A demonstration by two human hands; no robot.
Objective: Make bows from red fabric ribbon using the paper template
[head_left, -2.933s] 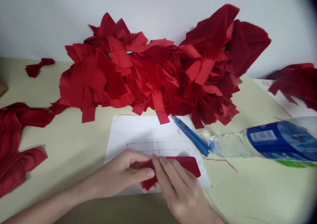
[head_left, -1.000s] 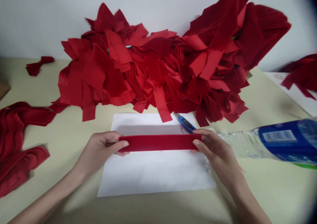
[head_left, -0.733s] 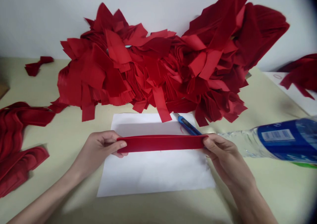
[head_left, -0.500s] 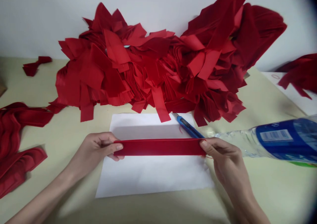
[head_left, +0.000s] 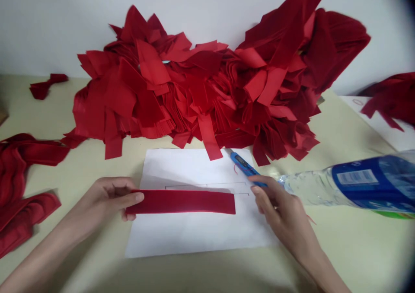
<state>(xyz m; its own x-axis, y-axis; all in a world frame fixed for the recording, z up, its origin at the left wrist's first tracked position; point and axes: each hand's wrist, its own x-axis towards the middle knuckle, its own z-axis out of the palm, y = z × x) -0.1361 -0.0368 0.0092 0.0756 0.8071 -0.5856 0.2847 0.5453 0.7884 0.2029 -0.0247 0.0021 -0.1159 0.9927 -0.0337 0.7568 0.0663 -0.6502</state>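
Note:
My left hand (head_left: 113, 200) pinches the left end of a red fabric strip (head_left: 184, 202) between thumb and fingers. The strip stretches level to the right above a white sheet of paper (head_left: 181, 237), its right end free. Thin ruled lines show on the paper just beyond the strip's upper edge. My right hand (head_left: 279, 206) has its thumb and forefinger around the lower end of a blue utility knife (head_left: 241, 163), which lies slanted on the paper's upper right. The other fingers of that hand are curled and partly hidden.
A large heap of red strips (head_left: 194, 94) lines the wall behind the paper. More red strips (head_left: 29, 154) lie at left, others (head_left: 395, 98) at far right. A plastic bottle with a blue label (head_left: 359, 180) lies on its side beside my right hand.
My right hand has let go of the strip's right end and closed at the knife's handle. My left hand has drawn the strip left and slightly toward me, uncovering the ruled lines.

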